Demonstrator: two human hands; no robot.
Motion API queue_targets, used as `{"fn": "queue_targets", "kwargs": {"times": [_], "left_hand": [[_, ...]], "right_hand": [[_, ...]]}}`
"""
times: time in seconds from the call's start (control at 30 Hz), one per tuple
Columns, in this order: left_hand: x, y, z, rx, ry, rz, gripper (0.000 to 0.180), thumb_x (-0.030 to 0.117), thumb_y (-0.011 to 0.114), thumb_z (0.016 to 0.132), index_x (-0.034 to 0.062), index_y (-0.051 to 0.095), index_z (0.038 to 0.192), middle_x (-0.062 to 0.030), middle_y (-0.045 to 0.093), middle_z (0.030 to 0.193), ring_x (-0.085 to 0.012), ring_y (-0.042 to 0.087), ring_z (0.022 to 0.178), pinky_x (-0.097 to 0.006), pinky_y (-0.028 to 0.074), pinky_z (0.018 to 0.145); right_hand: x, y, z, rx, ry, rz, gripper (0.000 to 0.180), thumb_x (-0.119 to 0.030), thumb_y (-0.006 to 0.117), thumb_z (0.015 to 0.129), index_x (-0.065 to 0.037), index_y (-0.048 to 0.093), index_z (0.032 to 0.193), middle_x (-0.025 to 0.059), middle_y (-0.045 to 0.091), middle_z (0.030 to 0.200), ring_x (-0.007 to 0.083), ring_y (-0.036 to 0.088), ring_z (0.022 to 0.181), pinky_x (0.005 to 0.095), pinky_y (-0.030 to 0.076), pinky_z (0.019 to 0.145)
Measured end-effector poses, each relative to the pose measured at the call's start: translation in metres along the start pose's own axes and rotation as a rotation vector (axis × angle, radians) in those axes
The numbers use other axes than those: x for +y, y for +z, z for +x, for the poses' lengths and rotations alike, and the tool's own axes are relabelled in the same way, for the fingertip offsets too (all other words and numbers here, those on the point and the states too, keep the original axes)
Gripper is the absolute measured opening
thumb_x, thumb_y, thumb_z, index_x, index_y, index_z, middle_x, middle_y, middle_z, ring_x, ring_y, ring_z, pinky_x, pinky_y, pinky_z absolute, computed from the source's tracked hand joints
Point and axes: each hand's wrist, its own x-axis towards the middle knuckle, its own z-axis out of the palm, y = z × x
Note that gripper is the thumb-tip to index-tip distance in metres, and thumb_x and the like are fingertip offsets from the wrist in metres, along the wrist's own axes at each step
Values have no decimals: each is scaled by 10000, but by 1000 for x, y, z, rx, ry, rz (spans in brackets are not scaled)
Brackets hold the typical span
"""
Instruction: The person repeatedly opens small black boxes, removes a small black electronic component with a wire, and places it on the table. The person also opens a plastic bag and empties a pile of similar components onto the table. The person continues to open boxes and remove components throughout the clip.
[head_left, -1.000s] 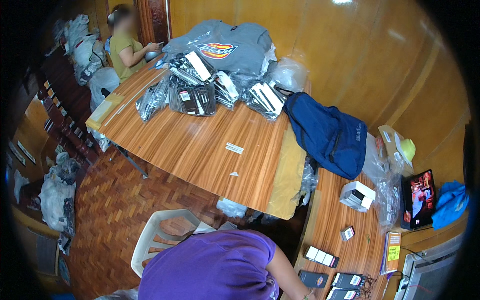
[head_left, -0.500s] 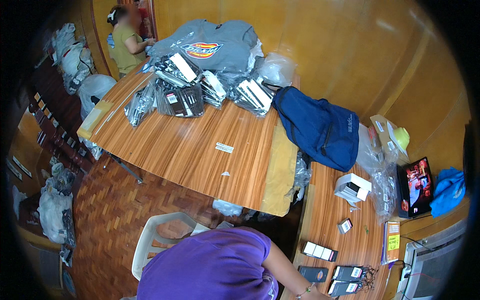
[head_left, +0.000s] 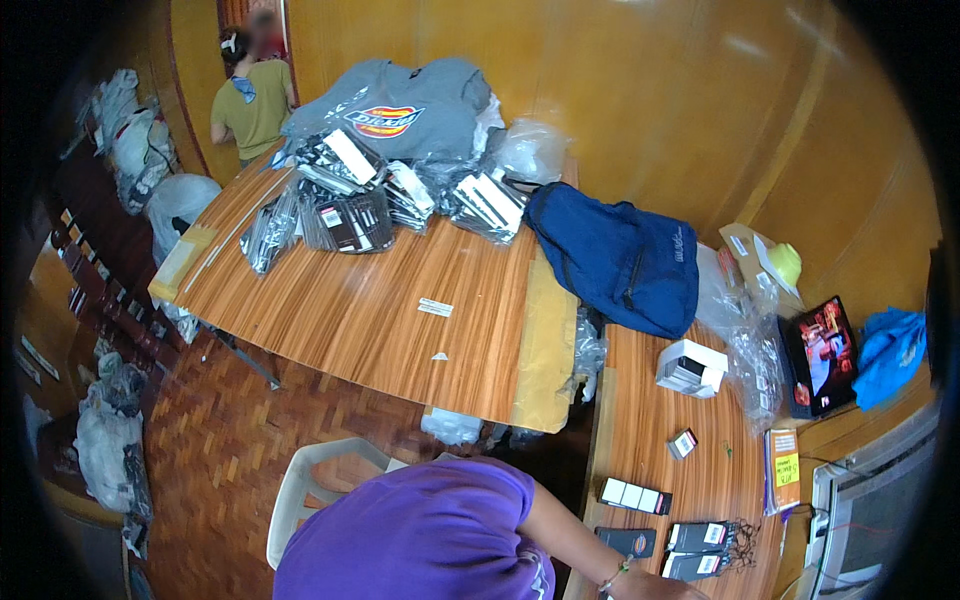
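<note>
My left arm, in a purple sleeve with a bracelet at the wrist, reaches across to the smaller wooden table at the right. Only part of my left hand (head_left: 655, 588) shows; its fingers run off below the lower edge. Nearest to it lie two stacks of black tags (head_left: 697, 537) with white labels and tangled black strings. Beside them is a flat black pack (head_left: 626, 541) with a small logo. Just beyond lies a black strip with white panels (head_left: 635, 496), then a small labelled stack (head_left: 682, 444). My right hand is out of sight.
A white box (head_left: 690, 368), a screen (head_left: 822, 355) and an orange booklet (head_left: 782, 470) stand on the right table. The larger table (head_left: 350, 320) holds bagged tags (head_left: 345, 220), a grey garment (head_left: 400, 105) and a blue backpack (head_left: 620, 260). A person (head_left: 255, 105) stands far left.
My left hand has moved a little to the right along the lower edge. The view has shifted slightly. The far person has turned their back. The tags lie as before.
</note>
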Motion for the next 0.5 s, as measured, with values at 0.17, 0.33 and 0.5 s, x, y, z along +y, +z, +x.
{"fn": "queue_targets", "kwargs": {"times": [0.17, 0.33, 0.5], "left_hand": [[6, -7, 2, -34, -188, -42, 126, 126, 480, 832, 20, 465, 897, -129, 470, 825, -297, 507, 825, -365, 435, 706], [9, -23, -2, -110, -248, -60, 175, 124, 550, 803, 15, 532, 938, -111, 539, 868, -283, 532, 816, -375, 437, 719], [10, -40, -10, -240, -442, -48, 140, 51, 615, 713, 30, 625, 851, -72, 617, 832, -235, 584, 838, -349, 460, 759]], "right_hand": [[6, 3, -8, 92, -165, -634, 185, -145, 458, 900, -10, 540, 997, 91, 535, 826, 104, 510, 684, 406, 477, 884], [18, 19, -8, -3, -12, -302, 146, -134, 511, 884, -27, 415, 861, 49, 423, 655, 118, 417, 554, 236, 354, 516], [7, 16, -3, -19, -65, -148, 93, -36, 499, 857, 4, 418, 880, 86, 463, 676, 137, 468, 551, 240, 392, 519]]}}
